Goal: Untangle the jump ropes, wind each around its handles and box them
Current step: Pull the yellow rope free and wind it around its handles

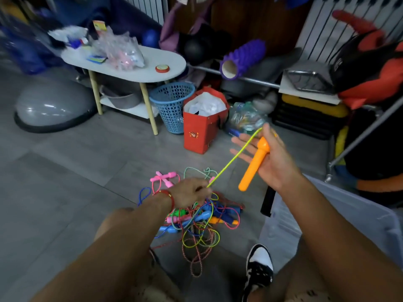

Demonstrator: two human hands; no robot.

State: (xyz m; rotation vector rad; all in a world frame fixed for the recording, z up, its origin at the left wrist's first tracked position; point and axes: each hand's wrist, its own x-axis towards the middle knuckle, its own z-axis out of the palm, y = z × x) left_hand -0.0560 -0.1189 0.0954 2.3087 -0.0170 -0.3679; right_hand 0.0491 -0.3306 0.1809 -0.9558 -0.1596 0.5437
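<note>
My right hand (265,158) is cradling the orange handle (254,166), fingers loose, while my left hand (192,191) is pinching its yellow-green rope (234,158) taut, freeing it from the tangle (200,223).

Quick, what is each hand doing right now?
Left hand: pinches the yellow-green rope.
Right hand: holds the orange handle, fingers mostly straight.

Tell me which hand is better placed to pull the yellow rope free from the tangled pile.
The left hand. It already pinches the yellow rope just above the tangled pile, while the right hand is raised and holds the orange handle.
</note>
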